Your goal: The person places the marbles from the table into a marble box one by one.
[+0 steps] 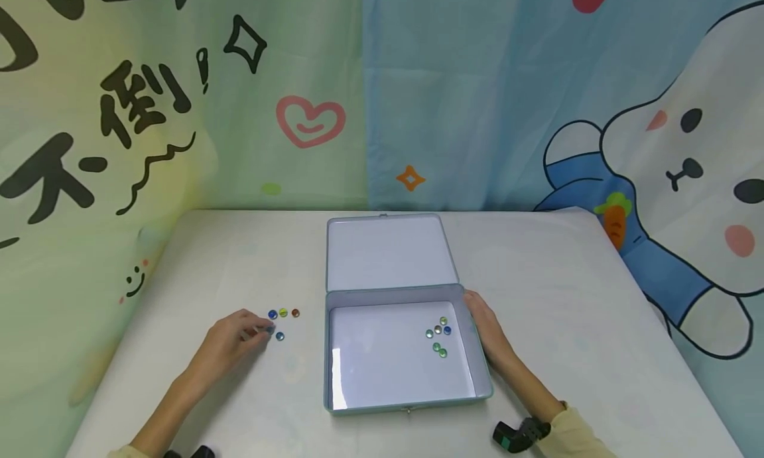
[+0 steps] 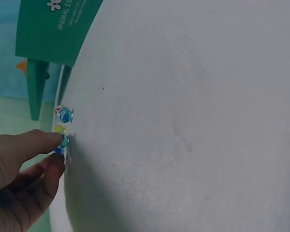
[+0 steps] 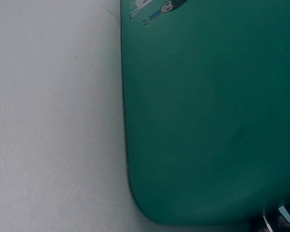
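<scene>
Between thumb and fingertips, my left hand (image 1: pixel 229 344) pinches a bluish glass marble (image 2: pixel 64 140), close over the table. Just beyond it lie a dark blue marble (image 1: pixel 272 314), a yellow-green marble (image 1: pixel 283 312) and a reddish-brown marble (image 1: pixel 295 313); a pale blue marble (image 1: pixel 280 337) lies nearer. My right hand (image 1: pixel 491 329) rests against the right side of a green tin box (image 1: pixel 408 405), its fingers partly hidden by the wall. The box lies with its lid (image 1: pixel 388 252) folded back. Several green, clear and blue marbles (image 1: pixel 436 346) sit in its right half.
A white cloth covers the table (image 1: pixel 567 279). Behind it hangs a printed curtain (image 1: pixel 447 100) with a cartoon animal on the right. The box's small front clasp (image 1: pixel 408 410) faces me.
</scene>
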Available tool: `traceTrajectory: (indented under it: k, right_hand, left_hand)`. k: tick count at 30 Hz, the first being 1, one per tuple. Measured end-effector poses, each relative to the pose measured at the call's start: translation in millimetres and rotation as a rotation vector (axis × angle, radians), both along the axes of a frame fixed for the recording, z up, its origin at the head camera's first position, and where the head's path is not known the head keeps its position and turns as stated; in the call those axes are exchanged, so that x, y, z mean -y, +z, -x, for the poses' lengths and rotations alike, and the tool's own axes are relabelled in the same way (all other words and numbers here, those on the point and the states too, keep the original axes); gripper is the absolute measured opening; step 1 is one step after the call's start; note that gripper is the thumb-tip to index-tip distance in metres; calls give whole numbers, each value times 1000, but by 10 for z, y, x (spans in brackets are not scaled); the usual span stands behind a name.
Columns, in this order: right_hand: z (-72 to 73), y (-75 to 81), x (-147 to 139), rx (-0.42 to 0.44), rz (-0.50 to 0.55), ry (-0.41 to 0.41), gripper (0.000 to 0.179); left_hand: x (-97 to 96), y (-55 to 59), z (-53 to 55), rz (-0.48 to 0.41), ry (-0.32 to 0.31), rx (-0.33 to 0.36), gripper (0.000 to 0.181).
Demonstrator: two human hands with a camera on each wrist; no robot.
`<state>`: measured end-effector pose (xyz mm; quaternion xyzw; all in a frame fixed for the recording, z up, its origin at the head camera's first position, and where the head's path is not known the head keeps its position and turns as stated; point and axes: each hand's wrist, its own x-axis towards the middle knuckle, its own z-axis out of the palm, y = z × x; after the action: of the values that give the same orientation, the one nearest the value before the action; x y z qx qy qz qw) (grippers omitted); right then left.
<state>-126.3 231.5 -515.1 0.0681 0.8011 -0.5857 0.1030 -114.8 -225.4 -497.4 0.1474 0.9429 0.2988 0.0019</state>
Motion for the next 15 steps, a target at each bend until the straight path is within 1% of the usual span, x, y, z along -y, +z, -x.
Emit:
traceTrajectory:
  k: [6,15]
  right_hand:
    - [-21,6,-11,-7,-5,5,58]
    - [-15,4,-8,-18,-6,9,57]
  left_hand:
    - [-9,-24,-3,9,4,26,16]
    - [-4,-47,-17,8,12,22,16]
